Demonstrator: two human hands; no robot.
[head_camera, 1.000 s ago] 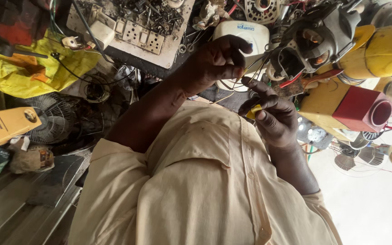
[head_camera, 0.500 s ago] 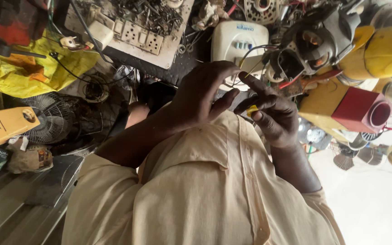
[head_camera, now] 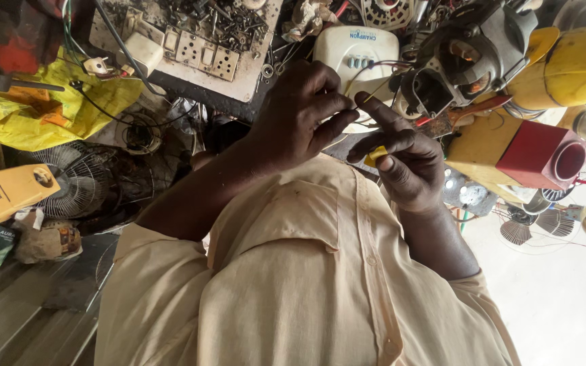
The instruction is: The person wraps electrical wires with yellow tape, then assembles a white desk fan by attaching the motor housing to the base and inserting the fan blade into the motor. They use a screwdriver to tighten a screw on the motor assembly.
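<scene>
At the centre of the frame two bare hands meet above a cream shirt. Which is which has to be judged, since the view looks turned over. The hand at centre-left, taken here as the left hand, has its fingers curled narrow, the tips pinched together as if on a thin wire that runs between the hands; the wire is too fine to follow far. The right hand, just right of centre, is closed around a small yellow-handled tool, with its forefinger stretched up toward the other hand's fingertips, seemingly to steady the point where the two touch. Only the yellow end of the tool shows. Holding both hands close to the chest keeps the fine work near the eyes. Behind them, at upper centre, a white plastic appliance casing lies amid clutter, and a white switch panel sits in the upper left. A red and yellow box lies at the right, and a small fan at the left.
</scene>
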